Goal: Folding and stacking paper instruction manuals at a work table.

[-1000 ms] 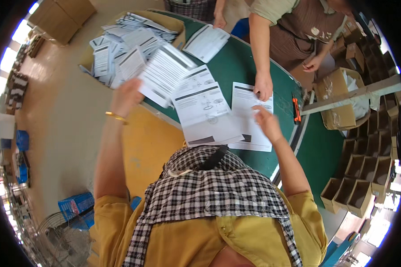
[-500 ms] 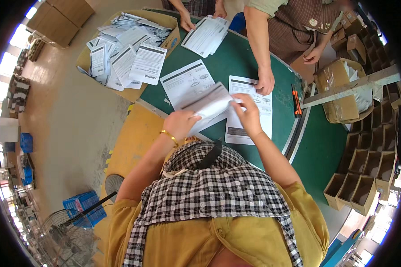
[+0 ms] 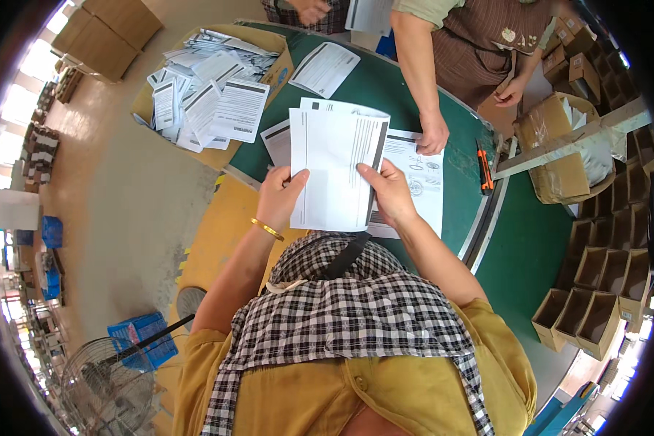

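Both my hands grip white printed sheets upright above the green table: my left hand at the left edge, my right hand at the right, thumbs on the front. More printed sheets lie beneath and to the right. A folded white leaflet pile lies behind. At the back left, a cardboard box is heaped with folded papers.
One co-worker's hand rests on the right sheets; another's hand is at the far edge. An orange cutter, a metal rail, cardboard bins stand right; a fan and blue crate lower left.
My left hand left the box; both hands now hold sheets opened out and raised upright. The far co-worker has lifted papers away from the table, leaving a small pile behind.
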Tool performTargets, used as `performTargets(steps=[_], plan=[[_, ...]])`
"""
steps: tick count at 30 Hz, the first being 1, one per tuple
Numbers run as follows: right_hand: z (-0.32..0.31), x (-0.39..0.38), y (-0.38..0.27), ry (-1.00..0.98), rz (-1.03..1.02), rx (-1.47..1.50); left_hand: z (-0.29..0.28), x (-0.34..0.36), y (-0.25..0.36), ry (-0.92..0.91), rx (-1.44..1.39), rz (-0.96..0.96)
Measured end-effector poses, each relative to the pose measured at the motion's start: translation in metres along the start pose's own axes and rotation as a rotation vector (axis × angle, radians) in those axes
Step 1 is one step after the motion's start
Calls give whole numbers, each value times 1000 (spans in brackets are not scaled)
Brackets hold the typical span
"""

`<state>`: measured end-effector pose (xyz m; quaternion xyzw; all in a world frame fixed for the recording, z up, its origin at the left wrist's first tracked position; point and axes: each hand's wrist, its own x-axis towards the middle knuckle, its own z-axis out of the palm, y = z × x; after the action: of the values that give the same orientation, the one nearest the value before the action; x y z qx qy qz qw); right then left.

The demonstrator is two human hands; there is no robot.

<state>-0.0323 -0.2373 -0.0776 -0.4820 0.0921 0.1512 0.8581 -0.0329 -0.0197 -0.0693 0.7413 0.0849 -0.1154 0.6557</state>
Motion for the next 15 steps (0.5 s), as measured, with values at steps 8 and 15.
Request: performTargets(steps=[8, 15], plan=[[3, -4, -39, -72, 42, -388, -4, -7, 13, -64, -148, 109], [-4, -10, -34, -159, -42, -436, -11, -9, 4, -108, -204, 113]])
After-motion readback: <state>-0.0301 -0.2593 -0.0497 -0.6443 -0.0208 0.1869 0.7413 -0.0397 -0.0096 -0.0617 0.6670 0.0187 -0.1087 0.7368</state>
